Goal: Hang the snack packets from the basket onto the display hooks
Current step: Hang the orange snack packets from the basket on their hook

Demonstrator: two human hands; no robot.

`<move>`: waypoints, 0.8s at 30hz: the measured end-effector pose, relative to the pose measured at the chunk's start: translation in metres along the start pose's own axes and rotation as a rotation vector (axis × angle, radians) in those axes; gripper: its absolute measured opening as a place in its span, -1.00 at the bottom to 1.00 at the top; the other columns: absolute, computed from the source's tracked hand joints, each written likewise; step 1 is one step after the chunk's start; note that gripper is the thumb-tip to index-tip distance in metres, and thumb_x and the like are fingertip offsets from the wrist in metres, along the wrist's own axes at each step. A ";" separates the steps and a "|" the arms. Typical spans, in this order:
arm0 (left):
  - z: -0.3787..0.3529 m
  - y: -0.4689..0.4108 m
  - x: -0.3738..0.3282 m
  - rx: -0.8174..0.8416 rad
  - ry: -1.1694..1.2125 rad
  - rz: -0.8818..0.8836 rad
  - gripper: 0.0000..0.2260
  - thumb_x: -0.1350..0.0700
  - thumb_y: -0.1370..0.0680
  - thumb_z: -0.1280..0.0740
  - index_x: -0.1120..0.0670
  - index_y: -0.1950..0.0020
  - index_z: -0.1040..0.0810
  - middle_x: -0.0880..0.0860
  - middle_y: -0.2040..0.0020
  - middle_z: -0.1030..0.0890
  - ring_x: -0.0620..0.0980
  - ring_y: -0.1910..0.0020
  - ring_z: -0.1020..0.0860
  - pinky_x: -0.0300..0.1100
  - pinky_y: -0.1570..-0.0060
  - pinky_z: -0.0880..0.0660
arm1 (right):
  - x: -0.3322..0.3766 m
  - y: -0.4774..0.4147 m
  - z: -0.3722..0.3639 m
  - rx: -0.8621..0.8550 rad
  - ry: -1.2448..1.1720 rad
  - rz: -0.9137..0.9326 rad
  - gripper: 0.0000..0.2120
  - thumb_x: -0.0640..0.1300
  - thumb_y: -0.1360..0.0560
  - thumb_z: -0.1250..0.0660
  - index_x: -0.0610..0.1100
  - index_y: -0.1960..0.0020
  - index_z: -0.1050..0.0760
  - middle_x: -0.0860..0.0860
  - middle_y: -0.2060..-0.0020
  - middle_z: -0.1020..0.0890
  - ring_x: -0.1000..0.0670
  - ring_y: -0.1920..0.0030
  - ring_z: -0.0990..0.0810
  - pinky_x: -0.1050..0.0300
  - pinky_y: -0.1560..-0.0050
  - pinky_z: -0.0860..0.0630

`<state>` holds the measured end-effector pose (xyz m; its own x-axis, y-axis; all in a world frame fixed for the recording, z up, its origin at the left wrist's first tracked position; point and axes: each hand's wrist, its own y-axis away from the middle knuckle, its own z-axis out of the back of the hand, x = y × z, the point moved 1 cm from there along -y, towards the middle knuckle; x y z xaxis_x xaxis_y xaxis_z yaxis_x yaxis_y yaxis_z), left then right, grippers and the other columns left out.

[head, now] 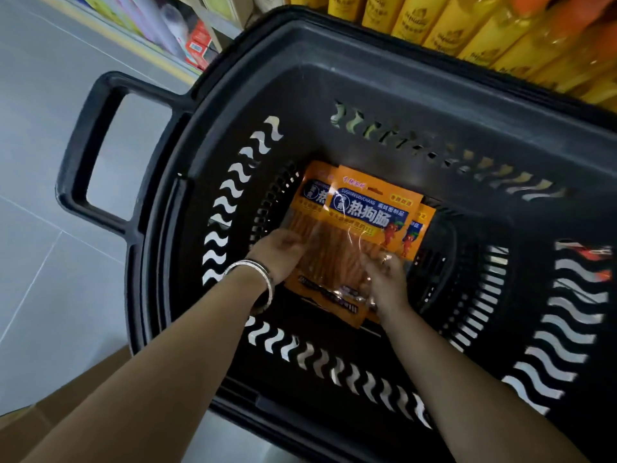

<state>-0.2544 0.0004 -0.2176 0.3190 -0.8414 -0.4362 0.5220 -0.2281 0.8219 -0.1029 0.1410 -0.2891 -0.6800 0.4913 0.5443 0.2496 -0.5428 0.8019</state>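
Note:
A black plastic basket (350, 95) stands on the floor below me. At its bottom lies a small stack of orange snack packets (360, 215) with blue labels and clear windows. Both my hands reach down into the basket. My left hand (278, 250), with a silver bangle on the wrist, grips the left edge of the stack. My right hand (387, 279) grips the lower right part of the top packet. No display hooks are in view.
Yellow bottles (467, 25) line a shelf beyond the basket's far rim. More shelved goods (187, 31) stand at the upper left along a grey tiled floor (43, 162). A brown carton (66, 412) sits at the lower left. The basket's handle (90, 152) sticks out leftwards.

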 end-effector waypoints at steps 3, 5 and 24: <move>0.001 -0.001 0.001 -0.014 0.022 0.041 -0.71 -0.01 -0.50 -0.32 -0.03 -0.20 -0.51 0.02 -0.15 -0.56 0.01 -0.12 -0.50 -0.20 -0.10 -0.39 | 0.014 0.010 0.018 0.092 -0.094 -0.019 -0.70 0.02 -0.41 -0.45 -0.05 -0.07 -0.49 0.00 0.00 -0.65 -0.04 0.00 -0.64 -0.03 -0.04 -0.55; 0.002 -0.001 0.000 0.007 0.082 0.048 -0.71 -0.10 -0.46 -0.37 -0.05 -0.14 -0.53 0.00 -0.07 -0.58 0.02 -0.11 -0.53 -0.15 -0.13 -0.41 | 0.019 0.020 0.023 0.221 -0.150 -0.026 -0.66 0.04 -0.31 -0.48 -0.03 -0.03 -0.53 0.05 0.07 -0.69 -0.01 0.03 -0.67 0.01 0.05 -0.56; 0.022 -0.016 0.029 -0.224 0.076 0.140 -0.55 -0.14 -0.41 -0.33 0.03 -0.23 -0.46 0.05 -0.07 -0.59 0.09 0.00 -0.56 -0.02 -0.10 -0.50 | 0.014 -0.035 -0.048 -0.050 0.199 0.023 -0.72 0.13 -0.40 -0.44 0.05 0.15 -0.36 0.14 0.22 -0.54 0.09 0.24 -0.51 0.21 0.28 -0.36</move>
<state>-0.2713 -0.0311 -0.2355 0.4542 -0.8160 -0.3575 0.6278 0.0084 0.7783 -0.1541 0.1345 -0.3217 -0.7986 0.3368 0.4987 0.2352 -0.5881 0.7738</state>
